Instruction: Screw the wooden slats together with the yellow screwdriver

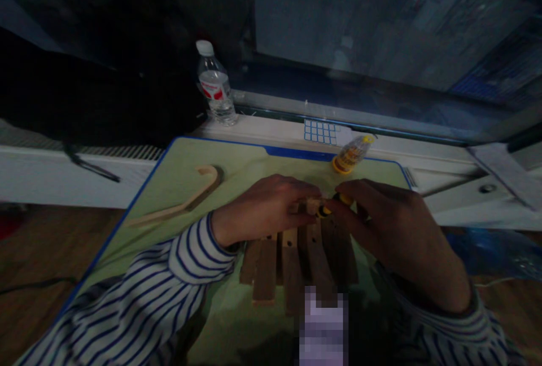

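By brown wooden slats (292,270), the left hand (273,205) pinched a pale wooden block (313,207), likely light, best gripped edgewise; the right hand (396,225) clasped a yellow-and-black tool (324,212).

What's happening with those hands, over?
Left hand pinching small wooden piece. Right hand on yellow-and-black tool. Wooden slats just below. Small bottle beyond hands, not blocking.

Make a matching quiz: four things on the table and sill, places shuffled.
1. Clear plastic water bottle with white cap
2. Clear cone-shaped bottle with yellow base
3. Pale hook-shaped wooden strip
4. Brown flat wooden slats

A. Left part of the blue-edged pale green table
B. Partly hidden by the left hand
C. White windowsill
D. Far edge of the table, right of centre

Pairs: 1-C; 2-D; 3-A; 4-B
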